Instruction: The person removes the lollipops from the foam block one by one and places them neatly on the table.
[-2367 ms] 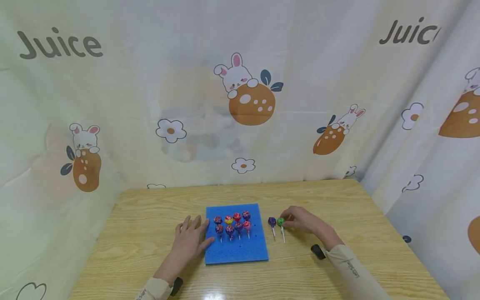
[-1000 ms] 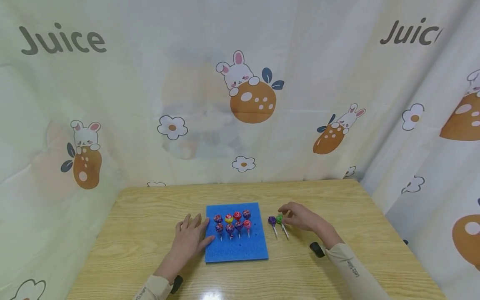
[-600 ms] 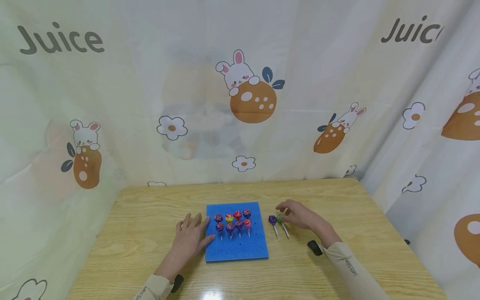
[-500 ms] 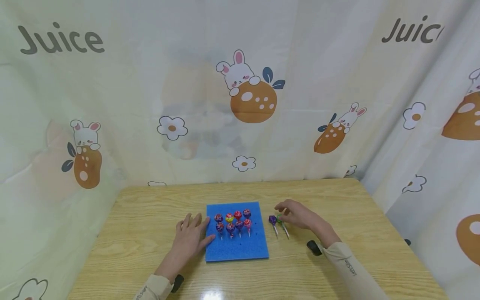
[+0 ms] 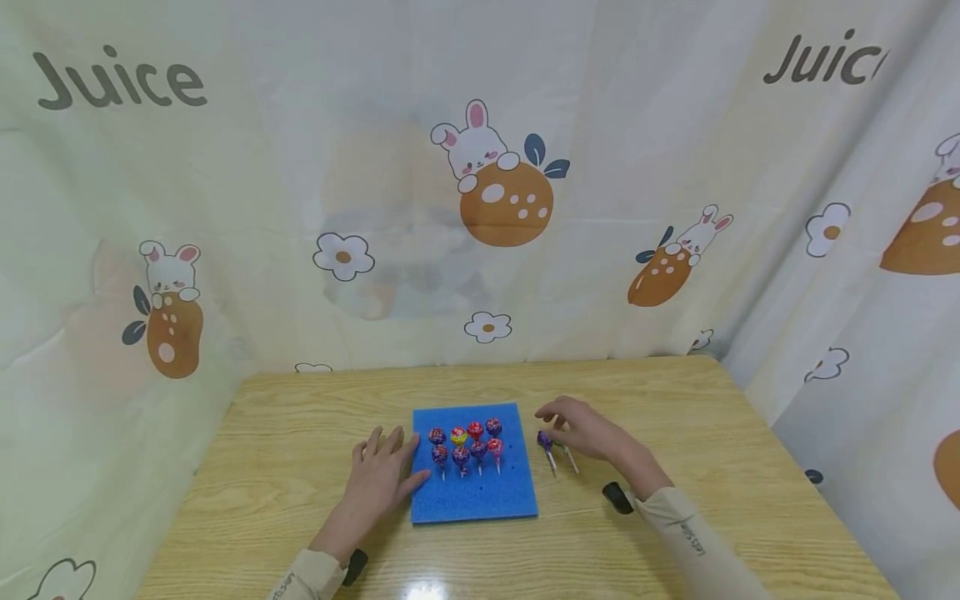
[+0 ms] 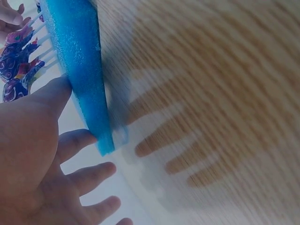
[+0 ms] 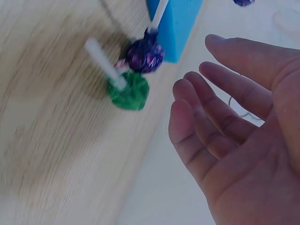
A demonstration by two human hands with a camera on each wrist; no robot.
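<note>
A blue foam board point(image 5: 480, 500) lies on the table with several wrapped lollipops point(image 5: 460, 457) standing upright in it in two rows. My left hand point(image 5: 378, 479) rests at the board's left edge, thumb and index finger touching it, the other fingers spread. To the right of the board lie a purple lollipop point(image 7: 146, 56) and a green lollipop point(image 7: 129, 91), side by side with white sticks. My right hand point(image 5: 588, 429) hovers just over them, fingers gently bent and holding nothing, as the right wrist view shows. In the head view it covers most of the green candy.
The light wooden table point(image 5: 300, 433) reaches back to a printed curtain point(image 5: 405, 183) with rabbits and fruit. Small dark holes point(image 5: 481, 488) show in the foam. A dark wrist camera point(image 5: 618, 497) sits under the right wrist.
My right hand has moved left from the green lollipop to over the purple one. Earlier, both loose lollipops' sticks swung a little to the right. My left hand has stayed put.
</note>
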